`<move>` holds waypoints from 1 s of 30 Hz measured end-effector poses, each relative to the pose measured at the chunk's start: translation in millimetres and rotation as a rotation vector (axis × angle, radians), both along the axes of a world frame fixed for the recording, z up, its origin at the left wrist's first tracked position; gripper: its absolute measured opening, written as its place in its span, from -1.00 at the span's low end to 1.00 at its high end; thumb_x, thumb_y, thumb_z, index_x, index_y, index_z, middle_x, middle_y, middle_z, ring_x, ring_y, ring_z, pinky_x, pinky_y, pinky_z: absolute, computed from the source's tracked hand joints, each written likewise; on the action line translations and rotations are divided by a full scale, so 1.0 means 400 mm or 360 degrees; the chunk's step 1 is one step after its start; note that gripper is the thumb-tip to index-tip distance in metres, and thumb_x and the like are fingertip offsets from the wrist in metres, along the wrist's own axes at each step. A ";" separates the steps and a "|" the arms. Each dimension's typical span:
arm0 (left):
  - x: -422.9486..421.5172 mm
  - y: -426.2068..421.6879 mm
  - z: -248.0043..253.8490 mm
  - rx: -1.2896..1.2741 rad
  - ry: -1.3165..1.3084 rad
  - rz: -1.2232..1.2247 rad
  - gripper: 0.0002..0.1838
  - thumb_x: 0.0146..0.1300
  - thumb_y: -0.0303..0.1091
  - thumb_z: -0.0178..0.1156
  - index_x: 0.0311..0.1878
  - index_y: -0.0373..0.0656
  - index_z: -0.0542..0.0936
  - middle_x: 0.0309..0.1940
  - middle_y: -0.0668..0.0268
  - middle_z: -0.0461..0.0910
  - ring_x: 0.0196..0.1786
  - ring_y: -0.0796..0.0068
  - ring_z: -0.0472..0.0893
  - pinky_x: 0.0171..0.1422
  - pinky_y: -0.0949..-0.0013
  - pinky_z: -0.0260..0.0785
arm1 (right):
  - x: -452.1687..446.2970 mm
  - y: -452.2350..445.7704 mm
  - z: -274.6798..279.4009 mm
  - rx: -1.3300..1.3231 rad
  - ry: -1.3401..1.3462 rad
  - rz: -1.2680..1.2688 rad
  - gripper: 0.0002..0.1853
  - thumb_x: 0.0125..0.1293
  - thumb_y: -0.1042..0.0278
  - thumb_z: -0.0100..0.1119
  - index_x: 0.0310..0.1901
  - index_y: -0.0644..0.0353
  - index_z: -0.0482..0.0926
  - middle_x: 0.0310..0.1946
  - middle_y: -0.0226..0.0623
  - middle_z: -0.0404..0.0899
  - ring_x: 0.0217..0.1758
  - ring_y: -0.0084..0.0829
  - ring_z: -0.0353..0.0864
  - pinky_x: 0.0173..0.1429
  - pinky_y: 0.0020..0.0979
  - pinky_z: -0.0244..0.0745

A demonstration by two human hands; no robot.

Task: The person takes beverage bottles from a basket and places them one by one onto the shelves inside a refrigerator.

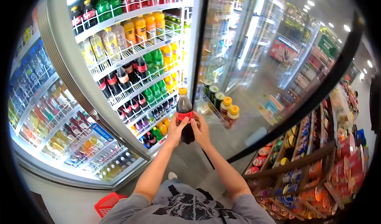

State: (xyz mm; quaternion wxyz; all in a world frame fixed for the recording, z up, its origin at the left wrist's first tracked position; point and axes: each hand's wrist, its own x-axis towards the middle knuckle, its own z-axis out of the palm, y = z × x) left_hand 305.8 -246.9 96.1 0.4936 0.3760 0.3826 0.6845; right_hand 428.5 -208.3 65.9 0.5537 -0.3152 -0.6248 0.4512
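A dark cola bottle with a yellow cap and a red label (185, 115) is held upright between both hands, in front of the open cooler. My left hand (175, 130) wraps its left side, with the thumb over the label. On the bottle's right side, my right hand (199, 129) grips it, thumb also at the label. Behind and to the left, wire shelves (137, 54) hold rows of cola, green, orange and clear bottles. The glass door (254, 77) stands open on the right.
A closed cooler (59, 124) full of bottles is at the left. A red basket (106, 203) sits on the floor at lower left. Snack shelves (309, 156) fill the right side. Yellow-capped bottles (232, 113) show at the glass door.
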 end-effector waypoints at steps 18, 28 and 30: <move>-0.536 0.304 0.010 -0.0014 0.0536 0.0481 -0.42 0.33 -0.12 0.30 0.29 -0.24 0.44 0.05 0.24 0.55 0.07 0.51 0.50 0.22 0.42 0.31 | -0.517 0.396 0.029 0.0211 -0.0261 0.0493 -0.36 0.35 0.30 0.29 0.38 0.33 0.31 0.17 -0.12 0.54 0.23 -0.35 0.54 0.07 -0.37 0.56; -0.687 0.404 0.012 -0.0038 0.1539 0.0851 -0.26 0.14 -0.14 0.43 0.36 -0.22 0.43 -0.10 0.20 0.52 -0.05 0.32 0.53 0.01 0.34 0.40 | -0.660 0.515 0.033 0.0228 -0.0290 0.0633 -0.35 0.42 0.23 0.21 0.38 0.40 0.19 0.17 0.00 0.50 0.29 -0.21 0.51 0.28 -0.24 0.55; -0.704 0.415 0.024 0.0036 0.1551 0.1008 -0.23 0.10 -0.14 0.45 0.36 -0.21 0.42 -0.09 0.17 0.59 -0.10 0.22 0.57 0.00 0.29 0.42 | -0.702 0.538 0.041 0.0347 -0.0311 0.0579 -0.31 0.42 0.17 0.20 0.39 0.41 0.16 0.20 0.03 0.47 0.28 -0.18 0.52 0.25 -0.23 0.57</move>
